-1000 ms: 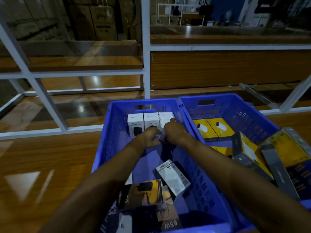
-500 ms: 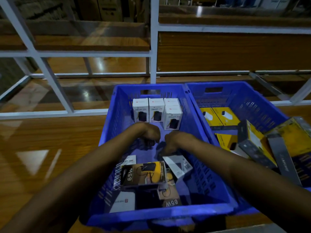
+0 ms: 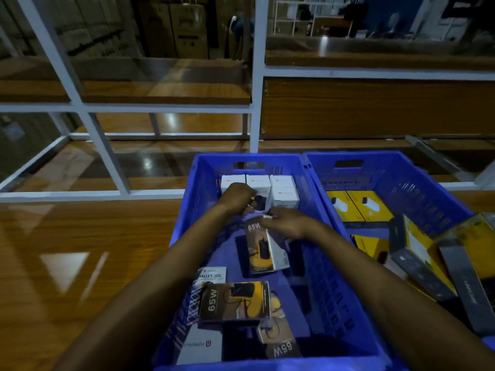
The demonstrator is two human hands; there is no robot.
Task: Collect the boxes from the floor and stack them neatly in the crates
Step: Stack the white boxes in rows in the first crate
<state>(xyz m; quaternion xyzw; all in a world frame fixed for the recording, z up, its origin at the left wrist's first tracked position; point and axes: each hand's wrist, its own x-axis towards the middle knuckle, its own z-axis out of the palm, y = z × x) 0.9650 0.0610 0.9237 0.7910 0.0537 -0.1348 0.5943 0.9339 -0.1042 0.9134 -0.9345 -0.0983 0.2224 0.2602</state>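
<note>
While the glossy wooden floor (image 3: pixel 80 250) fills the left of the view, a white metal rack frame (image 3: pixel 101 145) stands behind it. Next comes the left blue crate (image 3: pixel 187 210), set on that floor. Against its far wall stands a tidy row of white boxes (image 3: pixel 284 188), upright and touching each other. The left hand (image 3: pixel 237 195) reaches over this row, fingers curled and closed around the near edge of one white box; how firm the grip is I cannot tell, as the hand hides it. Just right of it, the right hand (image 3: pixel 288 222) pinches the top end of a dark-and-yellow "65W" box (image 3: pixel 261 250), which is tilted up off the crate bottom. Nearer the camera lie a flat white "HALLEY 20K" box (image 3: pixel 211 274), a second 65W box (image 3: pixel 234 301) lying on top of others, and a third, upside-down one at the near wall. Touching this crate on the right is the second blue crate (image 3: pixel 417 188), holding flat yellow boxes (image 3: pixel 359 207) at the back and loose grey-and-yellow boxes (image 3: pixel 417 253) leaning at its right side.
</note>
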